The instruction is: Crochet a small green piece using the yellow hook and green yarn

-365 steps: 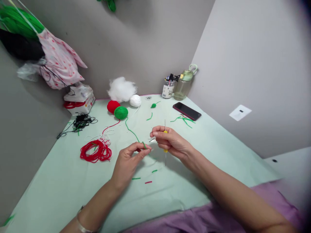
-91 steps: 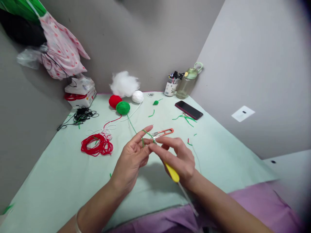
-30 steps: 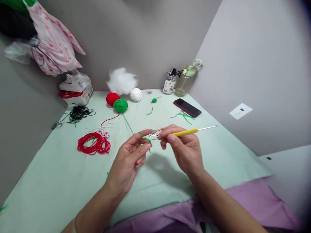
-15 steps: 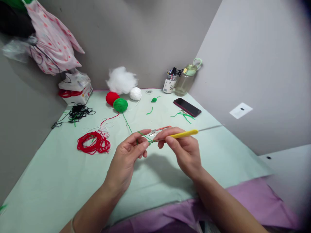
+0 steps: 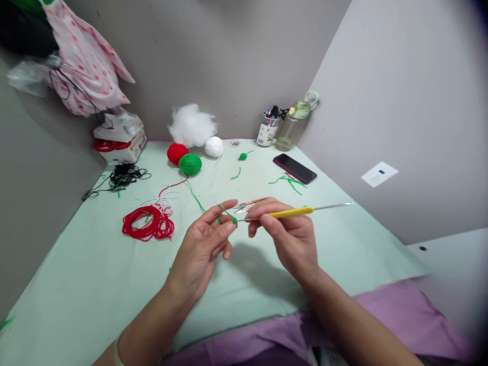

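My left hand (image 5: pixel 204 239) pinches a small piece of green crochet (image 5: pixel 235 220) between thumb and finger, with green yarn (image 5: pixel 224 209) looped over the raised index finger. That strand runs back to the green yarn ball (image 5: pixel 190 164). In my right hand (image 5: pixel 292 239) is a crochet hook with a yellow handle (image 5: pixel 293 212), held like a pen. The hook's left tip meets the green piece at my left fingertips; its other metal end points right. Behind my fingers lie small scissors (image 5: pixel 249 204) with orange-red handles, partly hidden.
At left lie a red yarn coil (image 5: pixel 147 223) and a black yarn tangle (image 5: pixel 125 175). Farther back are a red ball (image 5: pixel 177 153), white ball (image 5: pixel 213 147) and white stuffing (image 5: pixel 192 125). A phone (image 5: pixel 295 168), pen cup (image 5: pixel 267 131) and bottle (image 5: pixel 293 127) stand or lie at right.
The hook's left tip has come closer to my left fingertips, and the green loop between the hands has shortened. The strand to the green ball hangs slacker.
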### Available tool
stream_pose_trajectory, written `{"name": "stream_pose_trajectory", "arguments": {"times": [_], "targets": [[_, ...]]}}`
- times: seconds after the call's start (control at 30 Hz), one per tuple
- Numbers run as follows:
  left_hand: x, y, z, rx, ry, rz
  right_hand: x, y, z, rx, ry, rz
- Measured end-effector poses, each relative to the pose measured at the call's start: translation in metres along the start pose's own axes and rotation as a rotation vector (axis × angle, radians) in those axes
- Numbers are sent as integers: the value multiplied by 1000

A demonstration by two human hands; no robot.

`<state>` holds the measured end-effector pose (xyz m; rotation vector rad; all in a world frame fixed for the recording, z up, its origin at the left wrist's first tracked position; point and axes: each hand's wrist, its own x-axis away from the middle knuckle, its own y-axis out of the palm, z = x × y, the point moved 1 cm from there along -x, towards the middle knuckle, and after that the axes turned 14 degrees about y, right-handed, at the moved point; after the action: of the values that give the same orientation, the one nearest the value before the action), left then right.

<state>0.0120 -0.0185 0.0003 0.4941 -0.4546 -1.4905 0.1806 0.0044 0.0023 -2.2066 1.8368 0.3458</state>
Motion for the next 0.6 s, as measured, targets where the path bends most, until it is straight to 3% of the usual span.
{"name": "stream_pose_trajectory", "arguments": {"times": [0.17, 0.3, 0.37, 0.43, 0.6], "targets": [[2, 2, -7, -82, 51, -51, -4, 4, 2, -21, 65, -24], [1, 2, -10, -58, 52, 5, 3, 4, 7, 238, -135, 10], [0, 1, -10, -16, 13, 17, 7, 4, 9, 407, -278, 13], [-2, 0, -8, 32, -55, -1, 8, 2, 9, 443, -318, 18], [-5, -5, -2, 82, -58, 39, -3, -10, 8, -12, 51, 46]]}}
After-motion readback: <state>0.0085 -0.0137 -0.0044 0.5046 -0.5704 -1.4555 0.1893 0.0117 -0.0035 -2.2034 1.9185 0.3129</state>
